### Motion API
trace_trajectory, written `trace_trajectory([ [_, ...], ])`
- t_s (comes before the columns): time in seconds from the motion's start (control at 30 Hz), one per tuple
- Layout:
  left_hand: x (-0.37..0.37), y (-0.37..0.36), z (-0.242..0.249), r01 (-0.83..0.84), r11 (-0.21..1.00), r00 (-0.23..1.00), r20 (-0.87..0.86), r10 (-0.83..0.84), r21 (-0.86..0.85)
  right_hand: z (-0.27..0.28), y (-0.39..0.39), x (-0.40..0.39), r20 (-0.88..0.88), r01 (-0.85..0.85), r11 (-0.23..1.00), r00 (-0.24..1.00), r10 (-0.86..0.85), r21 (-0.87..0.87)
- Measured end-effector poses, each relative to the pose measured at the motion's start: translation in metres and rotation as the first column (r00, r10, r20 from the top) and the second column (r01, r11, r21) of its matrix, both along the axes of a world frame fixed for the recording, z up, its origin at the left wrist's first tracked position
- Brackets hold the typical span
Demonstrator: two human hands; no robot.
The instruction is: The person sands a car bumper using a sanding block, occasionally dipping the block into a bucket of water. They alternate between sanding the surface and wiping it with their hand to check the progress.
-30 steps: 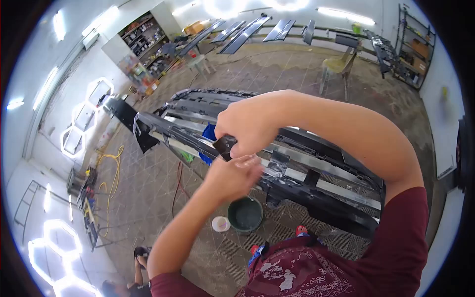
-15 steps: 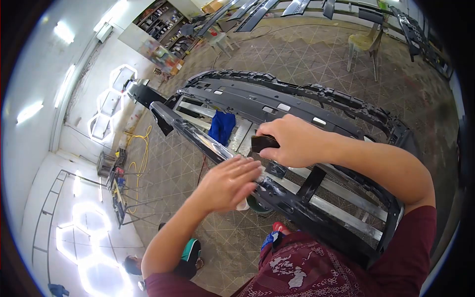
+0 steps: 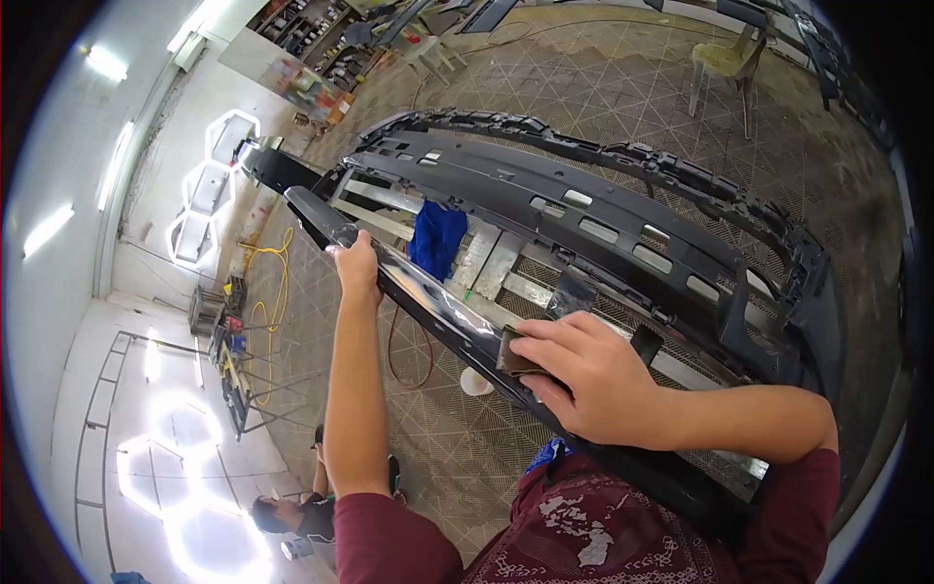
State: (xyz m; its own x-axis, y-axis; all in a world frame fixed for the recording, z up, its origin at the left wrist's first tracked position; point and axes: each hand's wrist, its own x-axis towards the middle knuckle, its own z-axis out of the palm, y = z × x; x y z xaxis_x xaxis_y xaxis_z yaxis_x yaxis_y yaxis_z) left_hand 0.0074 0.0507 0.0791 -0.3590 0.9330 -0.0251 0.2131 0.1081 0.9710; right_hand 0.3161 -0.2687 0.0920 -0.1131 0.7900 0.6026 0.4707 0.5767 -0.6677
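right hand point(image 3: 593, 384) presses a small dark sanding pad point(image 3: 516, 355) against the glossy near edge of a black car bumper point(image 3: 603, 195), fingers point(image 3: 550, 336) curled and pinching the pad, thumb under it. left hand point(image 3: 356, 268) further along the same edge toward the far left end, fingers wrapped over the edge and gripping it, arm stretched out. pad sits on the near edge about mid length, touching the wet shiny surface

bumper lies upside down, inner side up, spanning most of the view from upper left to lower right, resting on a slatted metal stand point(image 3: 491, 258). blue cloth point(image 3: 436, 238) draped over the slats inside the bumper, between the two long edges, just beside the left hand

on the floor point(image 3: 603, 88) under the bumper a small white cup or lid point(image 3: 475, 382), contents cannot tell, partly hidden by the bumper edge. red hose point(image 3: 394, 341) loops near it, yellow hose point(image 3: 277, 282) further left by the wall

plastic chair point(image 3: 725, 63) well apart at top right. shelves point(image 3: 302, 24) with cans at top left, too blurred to tell what is in them. another person point(image 3: 292, 511) crouches at lower left on the floor. person's maroon shirt point(image 3: 603, 535) at bottom
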Motion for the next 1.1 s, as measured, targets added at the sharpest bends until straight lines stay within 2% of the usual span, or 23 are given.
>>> trace_trajectory([
  [0.03, 0.001, -0.008, -0.001, -0.01, 1.0, 1.0, 0.005, 0.01, -0.01, -0.003, 0.0, -0.002, 0.005, -0.01, 1.0, 1.0, 0.01, -0.01],
  [0.1, -0.003, -0.023, -0.007, 0.08, 0.997, 0.962, 0.262, -0.072, -0.018, -0.011, -0.003, -0.006, 0.014, -0.015, 0.998, 1.0, 0.016, -0.056],
  [0.13, 0.014, -0.046, 0.0, 0.036, 0.996, 0.939, 0.344, -0.004, -0.088, -0.016, -0.004, -0.009, 0.026, -0.029, 0.997, 0.999, 0.031, -0.064],
  [0.17, 0.008, -0.05, -0.014, 0.019, 0.995, 0.934, 0.356, 0.016, -0.095, -0.021, -0.005, -0.012, 0.039, -0.048, 0.995, 0.998, 0.051, -0.083],
  [0.23, -0.002, -0.057, -0.033, 0.058, 0.998, 0.919, 0.392, -0.051, -0.006, -0.03, -0.003, -0.02, 0.068, -0.079, 0.991, 0.994, 0.086, -0.105],
  [0.3, -0.015, -0.064, -0.052, 0.03, 0.998, 0.884, 0.468, 0.0, -0.058, -0.042, 0.003, -0.031, 0.075, -0.118, 0.973, 0.988, 0.135, -0.199],
  [0.37, -0.025, -0.072, -0.07, 0.046, 0.998, 0.851, 0.521, -0.067, 0.054, -0.049, 0.016, -0.043, 0.06, -0.158, 0.96, 0.983, 0.176, -0.231],
  [0.43, -0.021, -0.074, -0.068, 0.027, 0.993, 0.841, 0.535, -0.084, 0.114, -0.051, 0.04, -0.058, 0.045, -0.193, 0.945, 0.976, 0.212, -0.263],
  [0.5, -0.017, -0.076, -0.062, 0.014, 0.99, 0.824, 0.558, -0.093, 0.144, -0.046, 0.071, -0.078, 0.086, -0.198, 0.965, 0.973, 0.214, -0.172],
  [0.53, -0.018, -0.078, -0.064, 0.003, 0.99, 0.814, 0.575, -0.084, 0.14, -0.051, 0.09, -0.089, 0.113, -0.207, 0.961, 0.967, 0.23, -0.183],
  [0.6, -0.02, -0.081, -0.068, -0.009, 0.99, 0.8, 0.594, -0.078, 0.143, -0.059, 0.118, -0.107, 0.03, -0.239, 0.958, 0.968, 0.247, -0.161],
  [0.8, -0.016, -0.08, -0.071, -0.039, 0.985, 0.77, 0.633, -0.077, 0.168, -0.042, 0.061, -0.07, 0.121, -0.291, 0.923, 0.937, 0.328, -0.251],
  [0.9, -0.017, -0.079, -0.077, -0.063, 0.98, 0.77, 0.634, -0.072, 0.187, -0.041, 0.104, -0.096, 0.17, -0.296, 0.918, 0.923, 0.346, -0.263],
  [0.97, -0.018, -0.08, -0.079, -0.065, 0.98, 0.754, 0.652, -0.075, 0.188, -0.045, 0.15, -0.126, 0.195, -0.316, 0.927, 0.915, 0.355, -0.203],
  [1.1, -0.019, -0.08, -0.08, -0.072, 0.983, 0.73, 0.68, -0.065, 0.171, -0.042, 0.111, -0.112, 0.237, -0.26, 0.939, 0.92, 0.312, -0.224],
])
